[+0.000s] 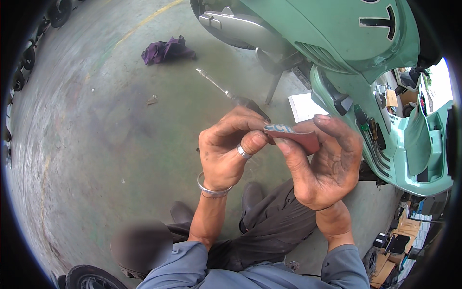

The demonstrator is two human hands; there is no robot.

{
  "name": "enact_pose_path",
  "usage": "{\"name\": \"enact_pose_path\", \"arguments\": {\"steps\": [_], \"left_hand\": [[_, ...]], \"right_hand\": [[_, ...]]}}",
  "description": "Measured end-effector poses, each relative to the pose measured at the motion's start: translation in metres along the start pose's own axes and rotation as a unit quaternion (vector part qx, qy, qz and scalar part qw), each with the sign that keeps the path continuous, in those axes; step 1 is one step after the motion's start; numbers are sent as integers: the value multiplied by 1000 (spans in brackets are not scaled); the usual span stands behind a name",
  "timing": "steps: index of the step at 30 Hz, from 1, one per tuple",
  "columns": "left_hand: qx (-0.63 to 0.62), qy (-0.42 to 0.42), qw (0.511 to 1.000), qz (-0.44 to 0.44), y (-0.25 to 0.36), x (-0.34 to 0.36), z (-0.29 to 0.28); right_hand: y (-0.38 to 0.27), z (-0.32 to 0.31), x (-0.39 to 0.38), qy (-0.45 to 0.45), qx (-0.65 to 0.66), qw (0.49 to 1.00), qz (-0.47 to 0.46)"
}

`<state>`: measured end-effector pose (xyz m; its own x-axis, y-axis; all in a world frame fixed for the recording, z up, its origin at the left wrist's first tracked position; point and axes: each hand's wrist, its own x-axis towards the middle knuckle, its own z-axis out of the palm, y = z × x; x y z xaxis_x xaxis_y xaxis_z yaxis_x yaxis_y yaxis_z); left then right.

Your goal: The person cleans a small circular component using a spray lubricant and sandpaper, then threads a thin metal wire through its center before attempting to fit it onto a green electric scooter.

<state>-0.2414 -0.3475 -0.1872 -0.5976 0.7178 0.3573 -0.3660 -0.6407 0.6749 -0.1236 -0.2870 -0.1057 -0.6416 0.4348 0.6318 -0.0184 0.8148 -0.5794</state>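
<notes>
Both hands are pinching 1 folded strip of reddish sandpaper (294, 137) at chest height: left hand (226, 154) gripping its left end, right hand (327, 164) wrapping the right, long axis running left-right, green scooter (346, 43) just beyond.

Location type: motor scooter repair workshop. Indicators: a green scooter (356, 43) with body panels opened, a stained concrete floor (110, 144) with a painted yellow line (144, 21), a screwdriver (231, 94) and purple rag (166, 50) lying on it, tyres (24, 58) along the edge.
</notes>
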Motion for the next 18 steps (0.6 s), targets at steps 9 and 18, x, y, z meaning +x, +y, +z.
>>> {"name": "enact_pose_path", "arguments": {"steps": [9, 18], "left_hand": [[14, -16, 1000, 20, 3, 2, -2], [13, -12, 1000, 1, 2, 3, -1]], "right_hand": [[3, 1, -4, 5, 13, 1000, 6], [12, 7, -5, 49, 33, 998, -23]]}}
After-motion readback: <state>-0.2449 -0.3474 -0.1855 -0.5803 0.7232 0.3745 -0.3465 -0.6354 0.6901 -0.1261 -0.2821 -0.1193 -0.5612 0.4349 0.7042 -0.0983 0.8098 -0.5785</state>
